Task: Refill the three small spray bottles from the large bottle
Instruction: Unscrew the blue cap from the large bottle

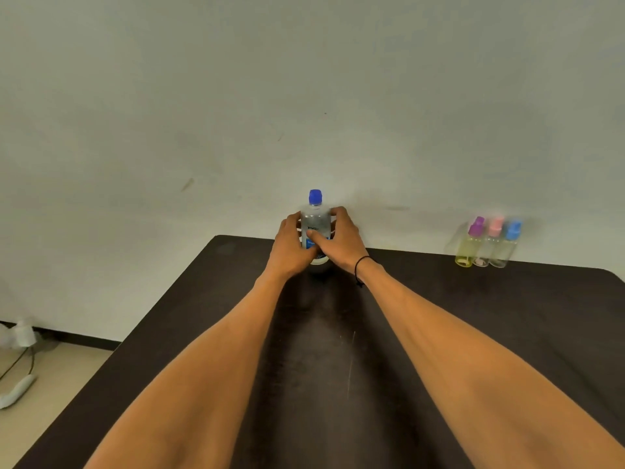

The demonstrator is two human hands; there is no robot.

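Observation:
The large clear bottle (315, 218) with a blue cap and blue label stands upright at the far edge of the dark table (439, 316), close to the wall. My left hand (291, 245) wraps its left side and my right hand (340, 240) wraps its right side, thumb across the label. Three small spray bottles stand in a row at the far right: one yellowish with a purple top (468, 245), one with a pink top (488, 243), one with a blue top (507, 243). All three are capped and slightly blurred.
A pale wall (304, 96) rises right behind the table's far edge. On the floor at the left lie a white object and a cable (17, 367). The table's left edge runs diagonally toward me.

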